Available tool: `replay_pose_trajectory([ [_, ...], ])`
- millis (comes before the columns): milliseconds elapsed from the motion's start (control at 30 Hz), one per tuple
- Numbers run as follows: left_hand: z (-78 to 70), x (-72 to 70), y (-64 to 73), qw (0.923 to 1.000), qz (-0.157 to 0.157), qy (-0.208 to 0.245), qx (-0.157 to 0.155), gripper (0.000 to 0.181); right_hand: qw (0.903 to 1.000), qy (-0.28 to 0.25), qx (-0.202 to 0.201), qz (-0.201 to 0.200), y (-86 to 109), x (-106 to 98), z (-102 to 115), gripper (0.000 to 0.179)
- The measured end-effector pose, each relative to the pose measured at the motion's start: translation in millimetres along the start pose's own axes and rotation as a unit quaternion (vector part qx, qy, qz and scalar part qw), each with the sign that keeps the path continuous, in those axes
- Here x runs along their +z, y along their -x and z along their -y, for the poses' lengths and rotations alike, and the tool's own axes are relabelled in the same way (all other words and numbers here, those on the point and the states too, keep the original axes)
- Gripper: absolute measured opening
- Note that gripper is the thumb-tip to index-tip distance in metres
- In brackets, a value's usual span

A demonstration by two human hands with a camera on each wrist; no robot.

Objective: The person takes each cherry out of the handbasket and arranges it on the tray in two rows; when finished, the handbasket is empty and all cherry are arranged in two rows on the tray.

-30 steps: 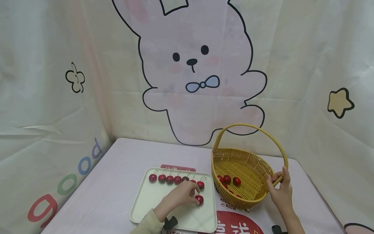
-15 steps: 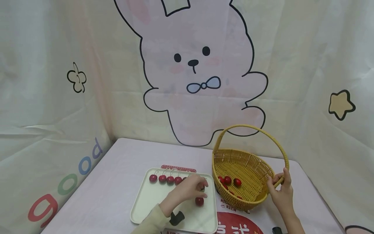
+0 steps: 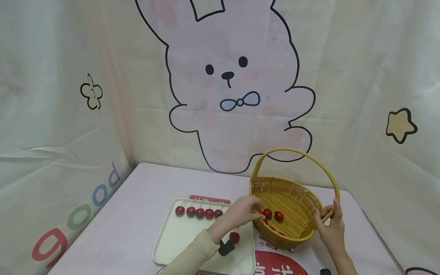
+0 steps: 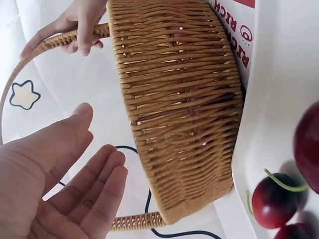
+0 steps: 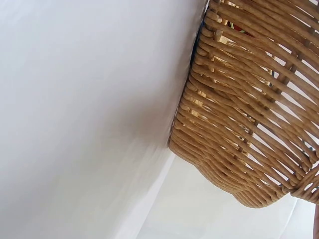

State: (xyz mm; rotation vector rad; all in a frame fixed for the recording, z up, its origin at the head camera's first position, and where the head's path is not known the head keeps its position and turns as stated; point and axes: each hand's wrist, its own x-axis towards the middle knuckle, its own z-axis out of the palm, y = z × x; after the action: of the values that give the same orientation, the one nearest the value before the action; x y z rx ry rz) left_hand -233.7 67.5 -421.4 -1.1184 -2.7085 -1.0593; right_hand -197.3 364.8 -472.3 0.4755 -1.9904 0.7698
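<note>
My left hand (image 3: 240,212) reaches across the tray's right side to the near-left rim of a yellow wicker basket (image 3: 295,198). In the left wrist view its fingers (image 4: 107,186) are loosely bent, with nothing between them and the thumb. Several red cherries (image 3: 279,215) lie in the basket's left part. My right hand (image 3: 331,229) grips the basket's arched handle at its right base; the right wrist view shows only the woven side. On the cream tray (image 3: 192,244), stemmed cherries (image 3: 200,213) form a row along the far edge, partly hidden by my left hand. One cherry (image 3: 234,237) sits nearer.
A red printed mat (image 3: 280,262) shows under the tray and basket on the white table (image 3: 117,229). Behind the table hangs a cloth backdrop (image 3: 227,126) with a rabbit drawing. A black strap (image 3: 226,248) is on my left wrist.
My left hand has let go of the single cherry on the tray and moved right and away from me to the basket's rim. My right hand keeps its grip on the handle.
</note>
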Motion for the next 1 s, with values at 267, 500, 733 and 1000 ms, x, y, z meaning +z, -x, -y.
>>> replay_pose_trajectory([
  [267,-2.5,21.9,-25.1,1.0000,0.009,0.001,0.003,0.022,1.0000,0.001,-0.006,-0.006,0.0,2,-1,0.061],
  [500,-0.4,39.4,-39.0,0.9993,0.019,0.032,-0.010,0.025,1.0000,0.003,-0.001,-0.007,0.4,2,-3,0.062],
  [733,1.2,52.4,-50.7,0.9985,0.019,0.038,-0.036,0.026,1.0000,0.004,0.003,-0.002,1.4,0,-3,0.062],
  [1000,0.8,57.4,-64.9,0.9927,0.038,0.069,-0.092,0.029,1.0000,0.008,0.006,0.000,1.3,1,-3,0.062],
])
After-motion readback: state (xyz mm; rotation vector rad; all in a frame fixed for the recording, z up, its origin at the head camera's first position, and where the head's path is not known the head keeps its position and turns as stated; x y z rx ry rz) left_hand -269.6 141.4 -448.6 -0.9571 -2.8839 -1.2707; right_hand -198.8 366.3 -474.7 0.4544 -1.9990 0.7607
